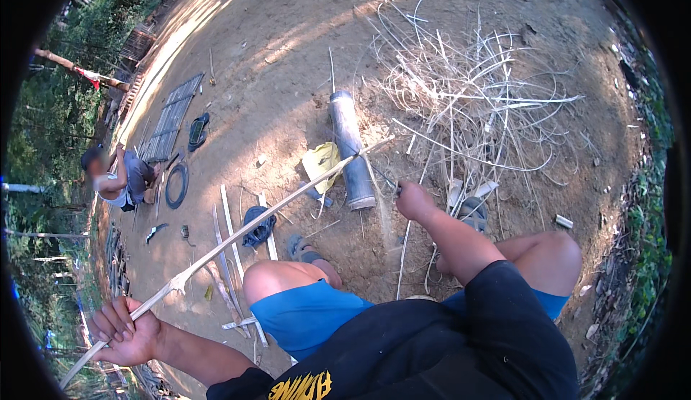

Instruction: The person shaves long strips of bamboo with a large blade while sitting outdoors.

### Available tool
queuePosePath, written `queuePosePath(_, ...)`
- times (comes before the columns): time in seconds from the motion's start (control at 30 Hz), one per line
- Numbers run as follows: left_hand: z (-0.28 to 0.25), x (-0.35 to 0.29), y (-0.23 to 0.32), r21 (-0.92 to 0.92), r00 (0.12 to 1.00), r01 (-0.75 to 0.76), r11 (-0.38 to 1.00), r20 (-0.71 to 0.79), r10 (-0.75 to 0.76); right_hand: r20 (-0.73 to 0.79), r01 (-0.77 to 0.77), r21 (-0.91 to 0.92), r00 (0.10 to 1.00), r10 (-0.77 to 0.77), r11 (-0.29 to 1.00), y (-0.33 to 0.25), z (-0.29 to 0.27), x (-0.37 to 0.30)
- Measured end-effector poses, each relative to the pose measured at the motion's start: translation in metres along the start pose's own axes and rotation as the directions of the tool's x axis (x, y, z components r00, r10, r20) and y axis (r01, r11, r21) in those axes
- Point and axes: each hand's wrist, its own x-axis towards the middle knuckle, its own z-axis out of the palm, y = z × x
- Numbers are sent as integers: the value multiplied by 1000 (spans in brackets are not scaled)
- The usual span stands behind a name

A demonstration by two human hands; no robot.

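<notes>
My left hand (126,331) is closed around a long pale bamboo strip (245,227), which has a frayed knot partway along. The strip slants up to the right, and its far end crosses over a dark bamboo log (347,123) on the ground. My right hand (415,201) grips a slim tool with a thin dark blade (384,176). The blade runs towards the strip where it crosses the log; blur hides its exact kind. A thin shaving (373,177) hangs by the strip, with a pale dusty streak below it.
A tangled heap of thin shavings (468,90) lies right of the log. A yellow bag (322,164) and a dark cloth bundle (259,227) lie left of it. Further left, a person (124,177) sits near a black coil (175,185) and a slatted bamboo panel (170,119).
</notes>
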Motion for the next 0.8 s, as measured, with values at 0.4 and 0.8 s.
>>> queuePosePath(0.4, -6, 32, -8, 46, 994, 51, 998, 91, -55, 37, -10, -60, 999, 12, 998, 35, 5, 65)
queuePosePath(0.8, -17, 76, -7, 95, 1000, 12, 995, -6, -12, 96, 144, -8, 985, -143, 989, 40, -10, 85)
